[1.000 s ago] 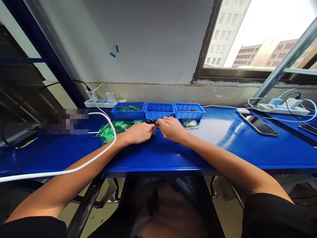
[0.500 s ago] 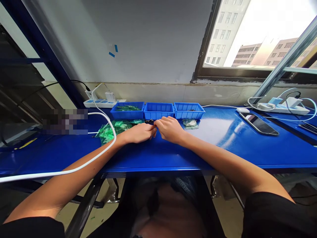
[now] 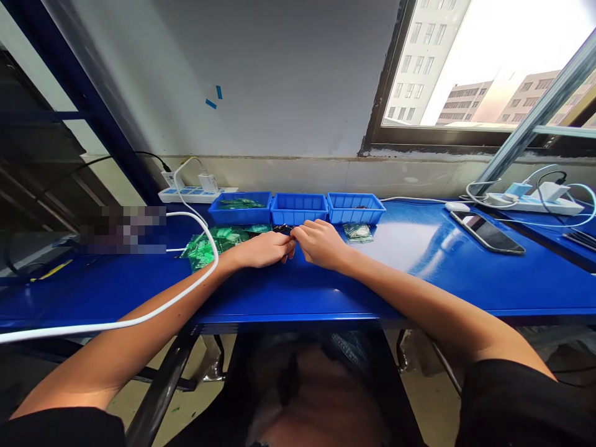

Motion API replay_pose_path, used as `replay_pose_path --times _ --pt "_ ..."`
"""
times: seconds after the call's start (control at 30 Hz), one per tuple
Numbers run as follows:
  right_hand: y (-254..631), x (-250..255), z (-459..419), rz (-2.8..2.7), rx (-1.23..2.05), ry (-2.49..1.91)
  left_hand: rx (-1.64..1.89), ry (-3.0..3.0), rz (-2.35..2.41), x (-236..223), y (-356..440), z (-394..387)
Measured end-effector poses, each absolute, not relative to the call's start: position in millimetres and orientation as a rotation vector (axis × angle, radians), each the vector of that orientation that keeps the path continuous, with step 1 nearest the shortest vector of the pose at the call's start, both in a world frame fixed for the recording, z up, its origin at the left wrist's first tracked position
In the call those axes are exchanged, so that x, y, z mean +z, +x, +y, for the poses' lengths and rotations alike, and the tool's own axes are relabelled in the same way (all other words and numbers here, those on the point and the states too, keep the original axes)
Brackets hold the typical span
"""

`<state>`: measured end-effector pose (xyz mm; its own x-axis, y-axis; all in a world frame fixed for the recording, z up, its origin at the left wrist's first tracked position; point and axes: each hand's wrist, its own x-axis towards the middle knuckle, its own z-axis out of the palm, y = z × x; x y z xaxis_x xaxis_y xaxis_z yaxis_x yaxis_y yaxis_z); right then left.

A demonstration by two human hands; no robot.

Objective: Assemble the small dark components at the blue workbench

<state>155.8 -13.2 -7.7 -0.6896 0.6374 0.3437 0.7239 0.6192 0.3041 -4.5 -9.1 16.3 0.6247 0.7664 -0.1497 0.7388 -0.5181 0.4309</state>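
Note:
My left hand (image 3: 266, 249) and my right hand (image 3: 321, 243) meet over the blue table, fingertips touching, both closed. Whatever they pinch is hidden by the fingers. Just behind them lies a small dark item (image 3: 280, 228), too small to name. Beside my left wrist is a heap of green plastic packets (image 3: 205, 247). To the right of my right hand lies a clear packet with pale contents (image 3: 358, 233). Three blue bins stand in a row beyond: the left bin (image 3: 239, 216) has green packets in it, the middle bin (image 3: 299, 217), and the right bin (image 3: 356, 216) with small dark bits.
A white cable (image 3: 139, 320) arches across my left forearm. Power strips stand at the back left (image 3: 198, 194) and back right (image 3: 535, 203). A phone (image 3: 487, 233) lies on the right of the blue table (image 3: 419, 279). Behind is a wall with a window.
Almost nothing differs. My two hands stay together in the same place, and the view has shifted very slightly.

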Motion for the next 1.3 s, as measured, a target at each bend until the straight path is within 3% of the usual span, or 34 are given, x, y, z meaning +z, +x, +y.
replay_pose_path --times 0.67,1.3 --pt "156.5 -6.6 -11.7 -2.609 -0.381 -1.116 0.042 2.363 1.141 24.1 -5.9 -8.6" --pt "156.5 -6.3 -13.8 -2.532 -0.375 -1.2 0.029 2.441 1.247 20.1 -12.5 -1.1"
